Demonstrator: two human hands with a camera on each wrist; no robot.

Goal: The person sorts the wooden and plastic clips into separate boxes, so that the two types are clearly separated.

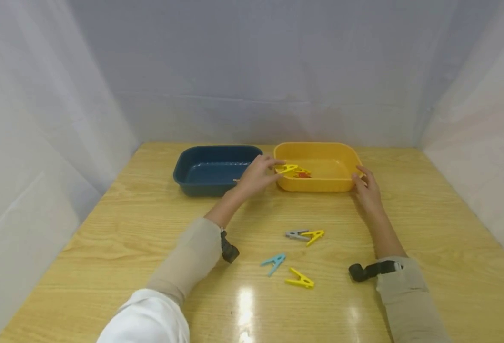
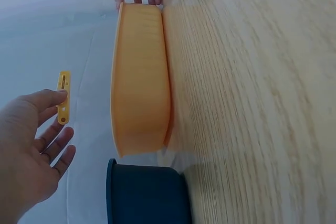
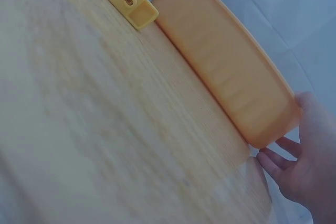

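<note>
Clothes pegs are what we are sorting, and we go from the biggest things down. Our wooden table point(image 1: 406, 228) carries two trays side by side at its far end: a yellow tray point(image 1: 320, 183) and, just to its left, a dark blue tray point(image 1: 200, 183). The two stand very close; we cannot tell whether they touch.

Our right hand point(image 1: 368, 190) rests against the yellow tray's right end, fingers fairly straight along its wall and rim, steadying it and holding nothing. Our left hand point(image 1: 258, 175) reaches over the yellow tray's left rim and pinches a yellow peg point(image 1: 287, 168) between thumb and fingertip; the left wrist view shows the other fingers relaxed and spread. The peg hangs just above the tray's inside, where at least one more yellow peg and something orange-red point(image 1: 303, 175) already lie.

We judge this to be the dropping step: the peg is over its tray and not yet released. Next the thumb needs only to ease open so it falls inside the rim.

Nearer us on the table wait a grey peg point(image 1: 296, 234) touching another yellow one point(image 1: 314, 235), a light blue peg point(image 1: 273, 262) and one more yellow peg point(image 1: 299, 279).
</note>
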